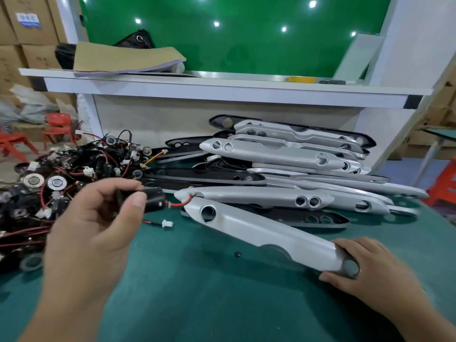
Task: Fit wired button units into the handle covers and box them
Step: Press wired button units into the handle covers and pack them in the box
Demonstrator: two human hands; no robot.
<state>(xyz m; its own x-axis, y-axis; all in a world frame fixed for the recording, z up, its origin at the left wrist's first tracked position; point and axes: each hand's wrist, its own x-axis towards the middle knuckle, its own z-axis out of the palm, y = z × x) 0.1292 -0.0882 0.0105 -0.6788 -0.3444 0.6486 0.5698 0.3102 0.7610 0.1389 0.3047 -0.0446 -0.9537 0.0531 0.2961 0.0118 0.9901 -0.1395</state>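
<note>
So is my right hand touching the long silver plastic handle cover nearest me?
Touching. Head view: the right hand grips the near end of the long silver plastic handle cover.

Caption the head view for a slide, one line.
Left hand holds a wired button unit near the silver handle cover that the right hand grips, on a green table.

The nearest handle cover [266, 233] is showing a smooth, silvery, satin-gloss plastic skin. The stacked covers [283, 154] behind are gleaming alike, while the overturned covers [204, 175] are showing matt black insides. The held button unit [154, 198] is looking like dull black plastic, trailing a red-sheathed wire [179, 204] and a white plastic connector [167, 223]. Polished metal rings [57, 182] are glinting in the heap [81, 166]. The worktop [197, 292] is showing a matt, dark green surface; the green board [246, 33] is mirroring lamps glossily.
</note>
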